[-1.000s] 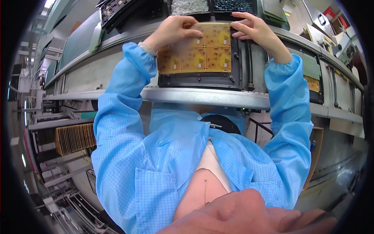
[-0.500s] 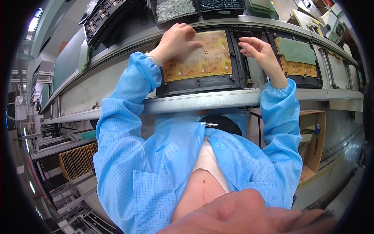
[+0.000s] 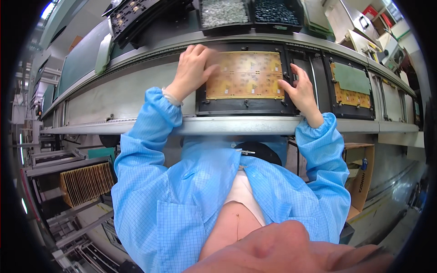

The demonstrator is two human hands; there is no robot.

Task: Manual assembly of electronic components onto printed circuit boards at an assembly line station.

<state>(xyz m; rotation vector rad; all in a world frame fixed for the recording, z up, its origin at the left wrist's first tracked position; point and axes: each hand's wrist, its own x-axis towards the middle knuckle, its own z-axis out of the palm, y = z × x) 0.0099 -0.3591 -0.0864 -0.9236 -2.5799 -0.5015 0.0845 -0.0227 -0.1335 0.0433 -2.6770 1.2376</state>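
A yellow-brown circuit board panel (image 3: 246, 75) lies flat in a black carrier frame (image 3: 227, 107) on the conveyor line. At the panel's upper left corner is my left hand (image 3: 192, 68), thumb and fingers apart, the fingertips slightly blurred; nothing shows in it. My right hand (image 3: 302, 93) is spread over the frame's right side. Its thumb tip reaches the panel's right edge, though I cannot tell whether it touches. Farther right, a second carrier frame (image 3: 350, 110) bears a similar panel (image 3: 353, 98) partly covered by a pale green sheet (image 3: 353, 78).
Beyond the line stand a bin of whitish small parts (image 3: 224, 12), a bin of dark parts (image 3: 276, 13) and a tilted black tray (image 3: 139, 20). A metal rail (image 3: 241, 125) runs along the near side. Below right is a cardboard box (image 3: 364, 182); a slotted rack (image 3: 87, 184) stands lower left.
My left hand has drawn back leftward off the panel, uncovering more of it. My right hand has come closer to the panel's right edge. The whole view has shifted somewhat.
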